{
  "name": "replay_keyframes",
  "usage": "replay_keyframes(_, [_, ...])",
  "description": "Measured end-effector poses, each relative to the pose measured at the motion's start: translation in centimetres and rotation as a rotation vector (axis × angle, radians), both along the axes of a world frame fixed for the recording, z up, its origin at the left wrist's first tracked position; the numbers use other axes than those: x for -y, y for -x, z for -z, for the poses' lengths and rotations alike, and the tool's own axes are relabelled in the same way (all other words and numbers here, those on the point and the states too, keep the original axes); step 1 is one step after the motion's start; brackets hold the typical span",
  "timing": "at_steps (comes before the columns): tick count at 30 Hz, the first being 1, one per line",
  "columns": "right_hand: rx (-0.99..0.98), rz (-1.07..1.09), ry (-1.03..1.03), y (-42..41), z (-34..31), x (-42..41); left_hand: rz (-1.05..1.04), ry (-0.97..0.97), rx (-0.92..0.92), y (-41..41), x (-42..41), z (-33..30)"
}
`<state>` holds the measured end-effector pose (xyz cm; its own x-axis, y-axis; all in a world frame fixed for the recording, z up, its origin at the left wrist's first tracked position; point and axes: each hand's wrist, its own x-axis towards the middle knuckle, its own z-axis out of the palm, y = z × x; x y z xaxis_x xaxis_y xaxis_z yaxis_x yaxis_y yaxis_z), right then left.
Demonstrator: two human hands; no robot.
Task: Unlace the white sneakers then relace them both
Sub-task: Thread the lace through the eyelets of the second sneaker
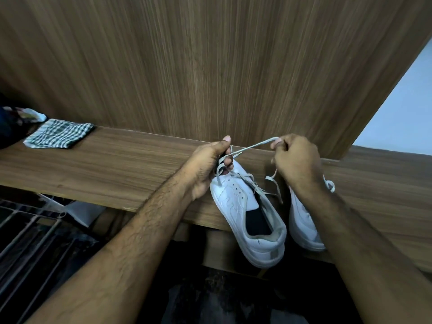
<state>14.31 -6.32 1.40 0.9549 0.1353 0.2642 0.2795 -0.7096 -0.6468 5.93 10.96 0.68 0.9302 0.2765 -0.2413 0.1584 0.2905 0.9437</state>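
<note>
checked cloth (59,134) folded at the shelf's (117,164) far left | left hand (210,164) fingers curled, pinching the lace (251,147) over the left sneaker's (247,213) toe | lace stretched taut across to right hand (297,157), pinched in curled fingers | right sneaker (304,220) just beside, partly hidden by the forearm; both heels overhang the shelf edge

No readable text, label, brand, number or sign anywhere in view. Left white sneaker (247,211): embossed wavy side pattern only, no letters legible. Small grey tab on its heel: blank at this resolution. Checked cloth (59,136) far left: pattern only, no print.
</note>
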Motion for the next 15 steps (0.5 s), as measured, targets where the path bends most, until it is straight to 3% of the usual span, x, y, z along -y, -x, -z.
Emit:
replay_keyframes(2, [-0.024, -0.017, 0.331, 0.1, 0.3, 0.3, 0.015, 0.007, 0.017, 0.1, 0.0, -0.1])
replay_keyframes(4, [0.006, -0.18, 0.464, 0.7, 0.9, -0.3, 0.026, 0.028, 0.033, 0.2, -0.1, 0.0])
replay_keyframes(9, [0.003, -0.643, 0.14, 2.8, 0.5, -2.1, 0.047, 0.04, 0.061, 0.2, 0.1, 0.0])
replay_keyframes(13, [0.078, -0.542, 0.294, 2.6, 0.2, -2.0, 0.02, -0.019, 0.035, 0.4, 0.2, 0.0])
replay_keyframes(15, [0.106, -0.385, 0.227, 1.9, 0.3, -1.7, 0.002, -0.053, 0.011, 0.4, 0.1, 0.0])
